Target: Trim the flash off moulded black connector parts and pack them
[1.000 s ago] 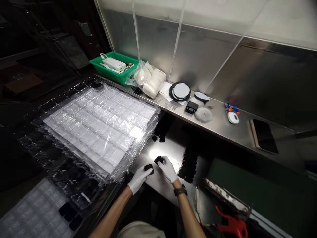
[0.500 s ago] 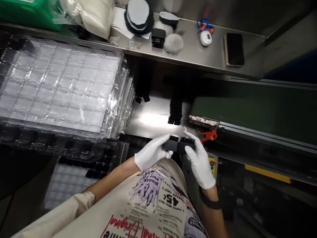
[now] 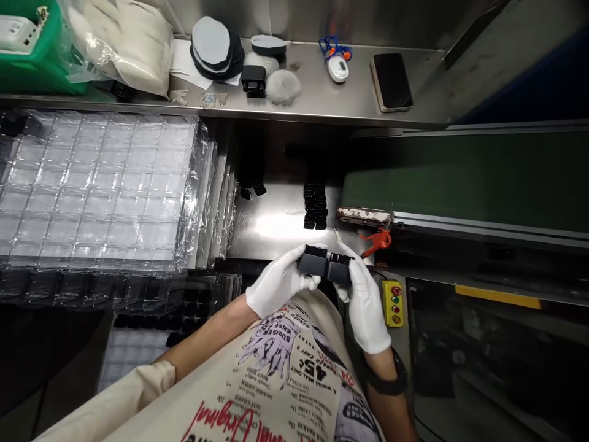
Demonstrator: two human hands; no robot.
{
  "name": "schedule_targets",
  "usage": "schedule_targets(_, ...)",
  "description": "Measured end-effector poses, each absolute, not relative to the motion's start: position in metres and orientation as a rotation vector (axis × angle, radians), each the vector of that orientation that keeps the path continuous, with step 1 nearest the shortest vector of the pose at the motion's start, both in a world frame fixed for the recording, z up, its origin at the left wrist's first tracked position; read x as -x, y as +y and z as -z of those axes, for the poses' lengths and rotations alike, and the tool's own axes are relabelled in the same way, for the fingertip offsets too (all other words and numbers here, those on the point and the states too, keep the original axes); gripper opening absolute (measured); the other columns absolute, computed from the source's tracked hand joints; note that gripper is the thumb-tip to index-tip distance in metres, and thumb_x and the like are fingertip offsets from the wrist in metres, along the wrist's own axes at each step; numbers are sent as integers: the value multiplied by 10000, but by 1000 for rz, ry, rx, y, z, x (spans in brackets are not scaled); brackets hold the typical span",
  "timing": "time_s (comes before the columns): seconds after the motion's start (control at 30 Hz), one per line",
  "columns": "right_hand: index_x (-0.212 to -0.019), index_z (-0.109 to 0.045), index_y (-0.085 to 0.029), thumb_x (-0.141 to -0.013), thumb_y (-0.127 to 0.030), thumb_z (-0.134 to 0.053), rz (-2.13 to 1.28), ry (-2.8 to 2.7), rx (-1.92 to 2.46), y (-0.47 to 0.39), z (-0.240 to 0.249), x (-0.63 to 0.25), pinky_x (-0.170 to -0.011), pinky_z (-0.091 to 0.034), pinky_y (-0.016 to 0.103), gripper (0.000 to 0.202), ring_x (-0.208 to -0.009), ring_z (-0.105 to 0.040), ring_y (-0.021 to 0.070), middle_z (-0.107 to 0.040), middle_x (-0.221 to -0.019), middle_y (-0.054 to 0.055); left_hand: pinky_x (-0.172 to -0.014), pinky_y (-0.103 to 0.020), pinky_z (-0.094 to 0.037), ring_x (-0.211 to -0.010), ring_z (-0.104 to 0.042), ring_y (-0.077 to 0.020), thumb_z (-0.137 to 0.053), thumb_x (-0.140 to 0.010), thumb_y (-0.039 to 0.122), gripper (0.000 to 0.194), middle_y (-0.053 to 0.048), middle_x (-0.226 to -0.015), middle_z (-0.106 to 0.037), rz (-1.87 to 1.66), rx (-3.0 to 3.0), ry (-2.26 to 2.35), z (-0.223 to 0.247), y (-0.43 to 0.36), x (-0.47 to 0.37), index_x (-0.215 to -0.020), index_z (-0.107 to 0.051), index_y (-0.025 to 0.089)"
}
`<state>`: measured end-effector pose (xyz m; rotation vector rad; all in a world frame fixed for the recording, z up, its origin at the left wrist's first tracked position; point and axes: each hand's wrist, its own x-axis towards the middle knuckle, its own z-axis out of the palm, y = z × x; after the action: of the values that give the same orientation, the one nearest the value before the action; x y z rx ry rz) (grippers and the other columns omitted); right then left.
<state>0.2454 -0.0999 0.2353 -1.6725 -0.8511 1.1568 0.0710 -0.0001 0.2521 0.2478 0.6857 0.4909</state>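
Observation:
Both hands wear white gloves and meet in front of my printed shirt. My left hand (image 3: pixel 280 281) grips a small black block (image 3: pixel 313 262) between thumb and fingers. In my right hand (image 3: pixel 365 307) is a second black block (image 3: pixel 339 271), side by side with the first. A thin pale tool (image 3: pixel 338 236) sticks up by my right fingertips; its lower end is hidden. Just beyond my hands, a double row of small black parts (image 3: pixel 315 205) lies on the metal surface (image 3: pixel 276 236).
Clear plastic trays (image 3: pixel 101 190) are stacked at the left. A green conveyor belt (image 3: pixel 469 178) runs along the right, with an orange air gun (image 3: pixel 380 241) and yellow button box (image 3: pixel 393 304) near it. The metal shelf (image 3: pixel 322 107) holds a phone (image 3: pixel 391 81) and pads.
The view has shifted, so the shelf items appear further left. My right thumb has moved off the front of its block, and its fingers now wrap the block's right side.

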Motion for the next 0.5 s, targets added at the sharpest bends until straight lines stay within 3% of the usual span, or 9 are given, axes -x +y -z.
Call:
schedule_targets(0.2, -1603, -624, -366, -1138, -625, -459, -1012, -877, 1718, -93, -237, -242, -962, -688, 477, 557, -1406, -662, 308, -679, -1543, 70, -818, -249, -666, -821, -753, -148, -594, -1149, 417, 396, -171, -1176, -760, -465, -269, 674, -254, 0, -69, -1291, -768, 91)
schedule_targets(0.33, -1546, -662, -338, -1086, -630, -608, -940, -896, 1814, -83, -240, -236, -1139, -606, 532, 547, -1410, -658, 311, -698, -1523, 77, -843, -231, -661, -858, -757, -140, -733, -1087, 386, 350, -145, -1125, -761, -457, -334, 744, -260, 1, -70, -1263, -765, 85)
schedule_targets(0.4, -1415, -726, -312, -1002, -627, -757, -941, -847, 1818, -78, -244, -232, -1096, -622, 503, 520, -1246, -728, 293, -762, -1388, 76, -805, -219, -654, -833, -738, -127, -810, -1036, 384, 341, -105, -1043, -753, -468, -407, 788, -266, 3, -71, -1206, -768, 92)
schedule_targets(0.5, -1136, -750, -279, -1026, -642, -720, -1119, -730, 1621, -73, -252, -229, -771, -662, 392, 381, -806, -719, 211, -778, -972, 47, -650, -160, -595, -692, -672, -82, -867, -986, 419, 350, -52, -890, -729, -499, -472, 817, -274, 7, -68, -1098, -775, 101)
